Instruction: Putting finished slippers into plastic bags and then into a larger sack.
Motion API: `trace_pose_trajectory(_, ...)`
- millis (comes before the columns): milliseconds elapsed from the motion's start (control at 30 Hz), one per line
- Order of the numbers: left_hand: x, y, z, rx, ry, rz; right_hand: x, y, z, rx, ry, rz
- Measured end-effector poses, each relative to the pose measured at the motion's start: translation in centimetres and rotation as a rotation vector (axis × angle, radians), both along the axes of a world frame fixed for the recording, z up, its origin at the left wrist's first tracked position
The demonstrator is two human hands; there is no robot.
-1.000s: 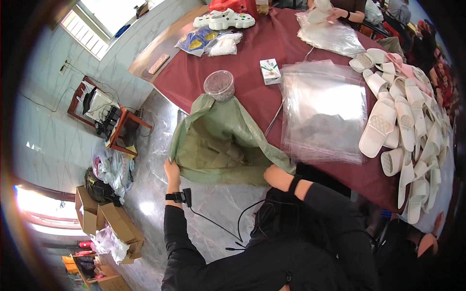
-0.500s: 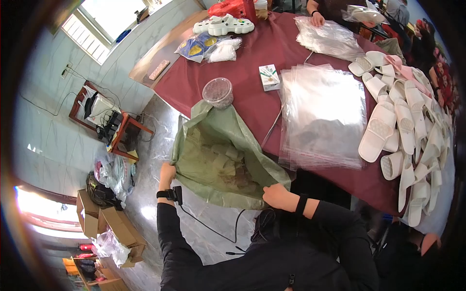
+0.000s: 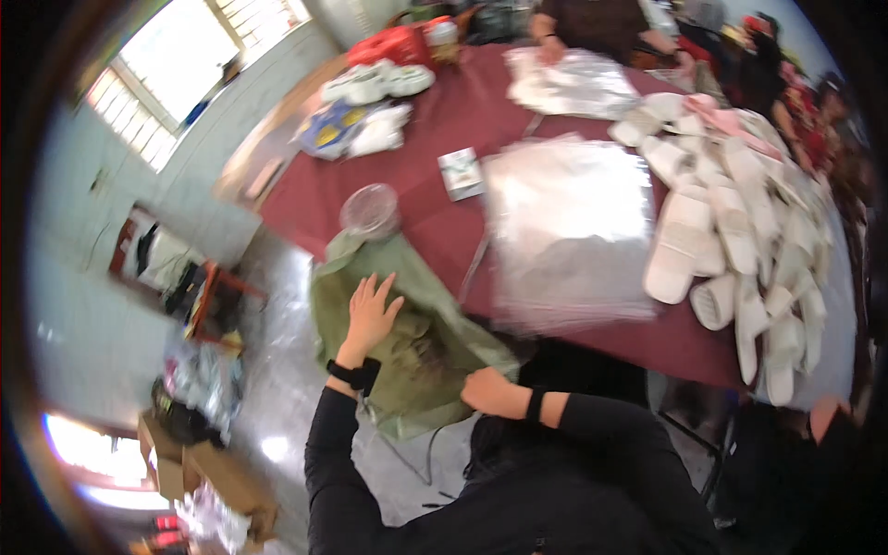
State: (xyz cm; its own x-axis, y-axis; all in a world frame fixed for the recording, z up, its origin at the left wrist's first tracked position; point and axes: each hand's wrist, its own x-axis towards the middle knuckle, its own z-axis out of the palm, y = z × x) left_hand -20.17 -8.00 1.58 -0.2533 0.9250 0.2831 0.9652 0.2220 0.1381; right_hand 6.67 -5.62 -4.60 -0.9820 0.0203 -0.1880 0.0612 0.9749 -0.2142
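Note:
A green woven sack hangs at the near edge of the round table, its mouth facing up toward me. My left hand is over the sack's mouth, fingers spread, holding nothing. My right hand is closed on the sack's near right rim. Dark, blurred contents lie inside the sack; I cannot make out what they are. A round clear plastic tub stands on the table at the sack's far edge. Right of it lies a stack of clear plastic bags.
Many pale slippers are piled on the table's right side, with a pink one among them. A small white box, white clogs and packets lie farther back. Another person's hand touches more plastic bags. Cardboard boxes stand on the floor.
My left hand has let go of the sack's left rim and moved right, over its opening, with fingers spread. My right hand still grips the rim. The whole view has shifted.

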Motion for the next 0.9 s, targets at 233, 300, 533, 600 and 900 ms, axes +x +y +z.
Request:
trace_pose_trajectory(233, 3.4, 2.5, -1.5, -0.158, 0.298, 0.111, 3.3, 3.6, 6.7, -0.315, 0.474, -0.139)
trace_pose_trajectory(300, 8.5, 4.4, 2.1, -0.129, 0.104, 0.033, 8.0, 6.6, 7.8, -0.308, 0.499, -0.311)
trace_pose_trajectory(533, 19.5, 8.6, 4.0, -0.018, -0.164, -0.565, 18.9, 12.0, 11.6, -0.088, 0.488, -0.718)
trace_pose_trajectory(600, 20.9, 10.1, 2.2, -0.031, -0.262, -0.587, 21.7, 13.2, 13.2, -0.037, 0.479, -0.823)
trace_pose_trajectory(900, 23.5, 10.7, -0.7, -0.097, -0.103, -0.45, 35.7, 15.9, 13.8, 0.686, 0.975, -1.796)
